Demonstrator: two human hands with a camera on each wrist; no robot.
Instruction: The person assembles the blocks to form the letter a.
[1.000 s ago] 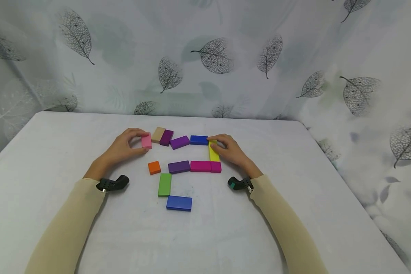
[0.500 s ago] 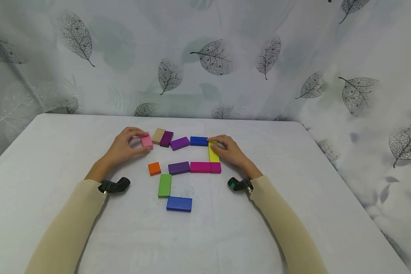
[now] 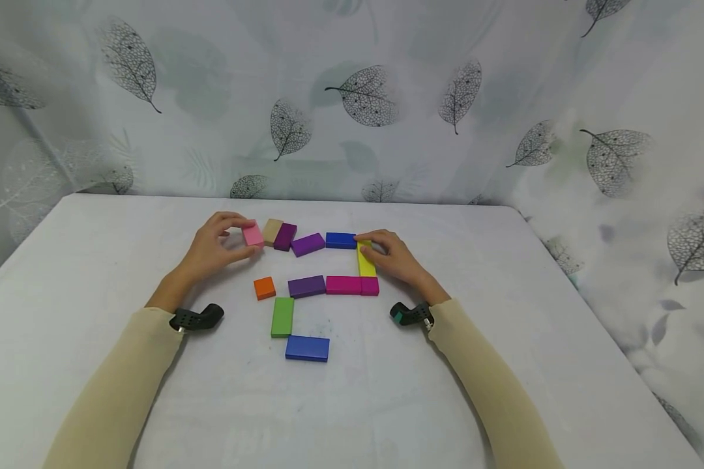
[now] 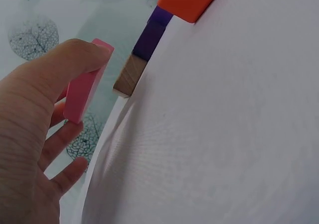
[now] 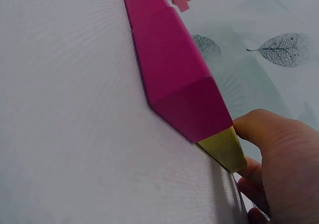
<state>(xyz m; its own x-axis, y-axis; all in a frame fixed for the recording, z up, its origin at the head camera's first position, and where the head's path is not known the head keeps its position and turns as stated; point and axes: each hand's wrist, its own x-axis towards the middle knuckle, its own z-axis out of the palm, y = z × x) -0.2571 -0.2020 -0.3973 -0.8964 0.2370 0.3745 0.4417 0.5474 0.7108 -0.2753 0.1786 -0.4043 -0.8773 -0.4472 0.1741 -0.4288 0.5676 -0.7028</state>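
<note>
Desk [image 3: 387,404], pale and matte, carries first a smooth blue block [image 3: 307,348], then a green block [image 3: 282,317], an orange square [image 3: 264,288] just beside its far corner, a purple block [image 3: 307,286] and a magenta block [image 3: 344,285]. The right hand [image 3: 396,257] pinches a yellow block [image 3: 366,268]. Farther off, laying looks mostly done: the pink block [image 3: 254,234], pinched in the left hand [image 3: 211,247] beside a grained wooden block [image 3: 272,232], seems not yet set.

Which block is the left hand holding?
The light pink block, left of the tan block in the head view. It alone is pinched in the left hand.
</note>
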